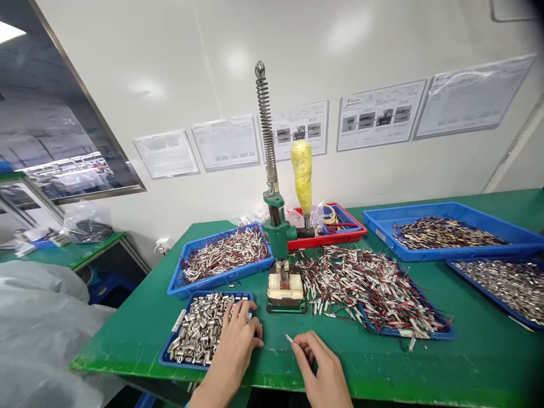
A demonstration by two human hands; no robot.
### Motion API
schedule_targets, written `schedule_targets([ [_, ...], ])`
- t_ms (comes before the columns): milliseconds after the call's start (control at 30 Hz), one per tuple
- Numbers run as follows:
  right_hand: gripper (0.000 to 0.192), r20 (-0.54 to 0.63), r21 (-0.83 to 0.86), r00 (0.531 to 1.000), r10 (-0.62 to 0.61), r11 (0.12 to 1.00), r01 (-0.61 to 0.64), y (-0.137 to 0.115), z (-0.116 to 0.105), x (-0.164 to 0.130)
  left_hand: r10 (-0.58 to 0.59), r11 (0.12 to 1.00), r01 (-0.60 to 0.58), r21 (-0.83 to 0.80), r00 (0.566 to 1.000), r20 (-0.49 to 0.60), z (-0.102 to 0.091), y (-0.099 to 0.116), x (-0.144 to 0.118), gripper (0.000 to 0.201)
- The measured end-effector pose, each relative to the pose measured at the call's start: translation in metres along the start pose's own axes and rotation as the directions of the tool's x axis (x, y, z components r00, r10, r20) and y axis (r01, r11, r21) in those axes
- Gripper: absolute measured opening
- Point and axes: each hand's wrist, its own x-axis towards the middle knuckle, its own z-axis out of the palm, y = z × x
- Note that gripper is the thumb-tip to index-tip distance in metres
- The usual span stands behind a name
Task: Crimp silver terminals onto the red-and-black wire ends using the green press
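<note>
Reaching with our left hand (238, 337), we rest curled fingers on the sleeves (199, 328) in the near blue tray (168, 351). Our right hand (317, 357) pinches a small pin (289, 339) just above the green table (467, 362), before the press (283, 255).

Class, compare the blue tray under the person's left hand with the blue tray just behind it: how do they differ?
The near blue tray holds short silver metal sleeves with no wires; the tray behind it holds parts with red and dark wires. The left hand rests on the near tray's edge; no hand touches the tray behind it. The near tray looks smaller. Both are blue, shallow and sit on the green table.
</note>
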Motion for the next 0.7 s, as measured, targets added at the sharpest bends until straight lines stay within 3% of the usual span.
schedule_targets([
  [167,0.033,-0.034,0.043,0.999,-0.027,0.999,0.028,0.001,0.002,0.0,0.038,0.999,-0.038,0.005,0.996,-0.08,0.015,-0.004,-0.002,0.011],
  [300,0.035,-0.106,0.096,0.994,-0.031,0.995,0.041,0.001,0.002,0.003,0.066,0.997,-0.07,-0.025,0.99,-0.127,0.025,0.006,0.0,0.01],
  [400,0.038,-0.16,0.161,0.983,0.087,0.985,-0.061,0.003,-0.002,0.006,0.063,0.99,-0.079,-0.115,0.988,-0.138,0.031,0.025,0.002,0.009],
  [500,0.045,-0.146,0.307,0.957,0.25,0.931,-0.197,0.006,-0.008,0.008,-0.004,0.962,-0.016,-0.271,0.997,-0.073,0.033,0.048,0.001,0.012],
  [600,0.048,-0.071,0.403,0.948,0.31,0.878,-0.257,0.009,-0.014,0.013,-0.052,0.883,0.048,-0.468,0.999,0.005,0.03,0.066,-0.001,0.014],
  [700,0.045,-0.048,0.432,0.944,0.328,0.859,-0.276,0.01,-0.017,0.023,-0.093,0.714,0.122,-0.69,0.992,0.08,0.023,0.072,0.0,0.014],
])
